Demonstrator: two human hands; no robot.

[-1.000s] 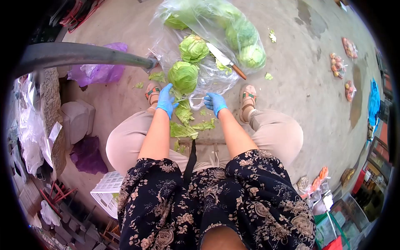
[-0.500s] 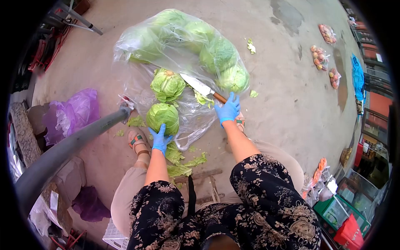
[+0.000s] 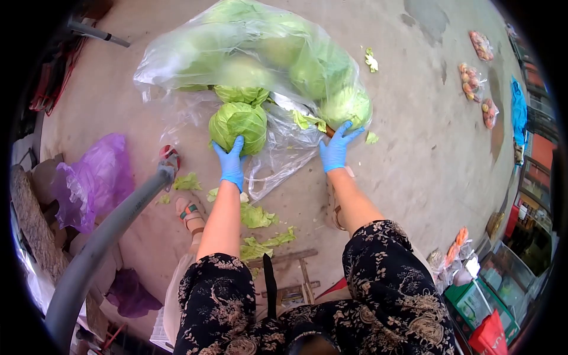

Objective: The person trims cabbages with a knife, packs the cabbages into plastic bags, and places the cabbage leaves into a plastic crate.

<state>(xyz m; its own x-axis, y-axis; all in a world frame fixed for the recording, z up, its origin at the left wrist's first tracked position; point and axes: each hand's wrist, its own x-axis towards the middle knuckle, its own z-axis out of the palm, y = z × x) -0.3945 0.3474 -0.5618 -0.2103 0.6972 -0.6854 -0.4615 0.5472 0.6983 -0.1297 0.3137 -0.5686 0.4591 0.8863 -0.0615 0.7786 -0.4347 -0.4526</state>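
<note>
Both hands wear blue gloves. My left hand (image 3: pixel 231 163) has its fingers spread against the near side of a green cabbage (image 3: pixel 239 127), touching it. My right hand (image 3: pixel 337 151) is spread at the near edge of another cabbage (image 3: pixel 347 108), under the clear plastic bag (image 3: pixel 284 44). Beside its fingers lies a knife (image 3: pixel 329 131); only part of the handle shows clearly, and its blade is mostly covered by plastic and a torn leaf. A further cabbage (image 3: pixel 241 94) sits behind the left one, partly under the bag, which covers several more.
Loose leaves (image 3: pixel 257 216) lie on the ground near my feet. A grey pole (image 3: pixel 112 236) slants up at the left, beside a purple bag (image 3: pixel 103 177). Bagged round produce (image 3: pixel 471 83) lies at the right. A wooden stool frame (image 3: pixel 305 278) is below my arms.
The left cabbage has moved forward against the one behind it, with my left hand on it. The bag now covers more of the rear cabbage and knife. My right hand stays near the right cabbage.
</note>
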